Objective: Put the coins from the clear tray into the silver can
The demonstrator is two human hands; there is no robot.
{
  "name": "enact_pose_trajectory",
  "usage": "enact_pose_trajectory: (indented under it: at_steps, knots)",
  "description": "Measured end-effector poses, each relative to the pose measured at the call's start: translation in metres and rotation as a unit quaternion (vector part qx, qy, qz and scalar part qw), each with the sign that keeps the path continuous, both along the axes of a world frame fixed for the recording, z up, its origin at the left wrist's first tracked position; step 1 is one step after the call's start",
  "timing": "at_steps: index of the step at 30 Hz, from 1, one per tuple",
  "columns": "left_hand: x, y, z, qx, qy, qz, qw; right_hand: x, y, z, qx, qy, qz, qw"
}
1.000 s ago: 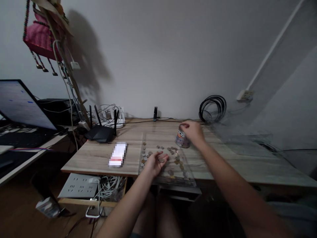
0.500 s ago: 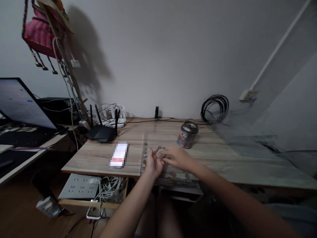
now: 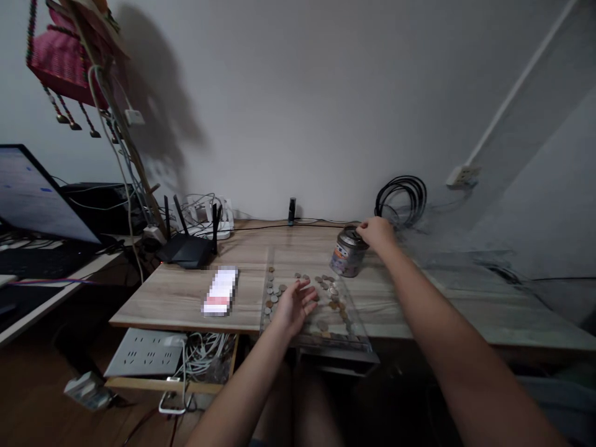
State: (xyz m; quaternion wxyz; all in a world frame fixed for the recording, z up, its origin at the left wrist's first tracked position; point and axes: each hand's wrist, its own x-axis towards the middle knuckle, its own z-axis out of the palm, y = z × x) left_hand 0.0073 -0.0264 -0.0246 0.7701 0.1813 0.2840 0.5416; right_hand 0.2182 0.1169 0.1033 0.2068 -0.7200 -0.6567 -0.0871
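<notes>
Right hand [image 3: 376, 232] is up at the top rim of the tin can [image 3: 347, 251], fingertips pinched together over its opening; I think a coin sits between them, but the view is too dim for me to be sure. Left hand [image 3: 294, 304] lies palm up and slack over the clear tray [image 3: 354, 335], holding nothing I can see. Loose coins [image 3: 328, 292] are scattered across that tray, which sits on the desk [image 3: 186, 292] just beside the can
</notes>
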Motion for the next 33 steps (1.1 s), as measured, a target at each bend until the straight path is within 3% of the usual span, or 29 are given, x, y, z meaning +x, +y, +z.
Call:
enact_pose_trajectory:
  at_steps: [3,6,8,9,11,13,15,18,20,23,28,30,33]
  knots:
    - [0.002,0.000,-0.001,-0.001,0.031,0.018,0.999,0.006,0.021,-0.002,-0.054,-0.018,-0.042,0.998]
    - [0.004,-0.002,0.001,0.012,0.102,0.067,0.992,-0.002,0.021,-0.004,-0.071,-0.036,-0.059,0.995]
    - [0.004,-0.004,0.003,0.058,0.228,0.083,0.968,-0.010,0.010,-0.007,-0.049,-0.054,-0.033,0.997]
    - [0.003,-0.004,0.005,0.099,0.318,0.071,0.940,-0.014,0.002,-0.012,-0.038,-0.066,0.001,0.997]
    - [-0.001,-0.005,0.009,0.203,0.513,0.012,0.834,-0.024,-0.017,-0.030,-0.037,-0.091,0.093,0.991]
    - [-0.009,-0.003,0.013,0.278,0.670,-0.042,0.687,-0.035,-0.037,-0.057,-0.078,-0.116,0.179,0.974]
    - [-0.018,0.003,0.017,0.275,0.779,-0.058,0.560,-0.042,-0.051,-0.085,-0.125,-0.156,0.236,0.951]
    - [-0.033,0.015,0.023,0.244,0.873,-0.096,0.411,-0.045,-0.057,-0.113,-0.162,-0.192,0.269,0.930]
    - [-0.043,0.022,0.029,0.259,0.890,-0.139,0.350,-0.042,-0.052,-0.119,-0.189,-0.168,0.264,0.931]
    - [-0.053,0.028,0.037,0.298,0.876,-0.197,0.324,-0.037,-0.045,-0.117,-0.219,-0.123,0.268,0.930]
    - [-0.060,0.035,0.036,0.307,0.864,-0.224,0.330,-0.041,-0.054,-0.116,-0.155,-0.064,0.252,0.953]
    - [-0.060,0.040,0.030,0.297,0.865,-0.216,0.341,-0.047,-0.062,-0.118,-0.151,-0.008,0.271,0.951]
    - [-0.055,0.047,0.019,0.270,0.878,-0.171,0.356,-0.056,-0.070,-0.120,-0.210,0.060,0.296,0.930]
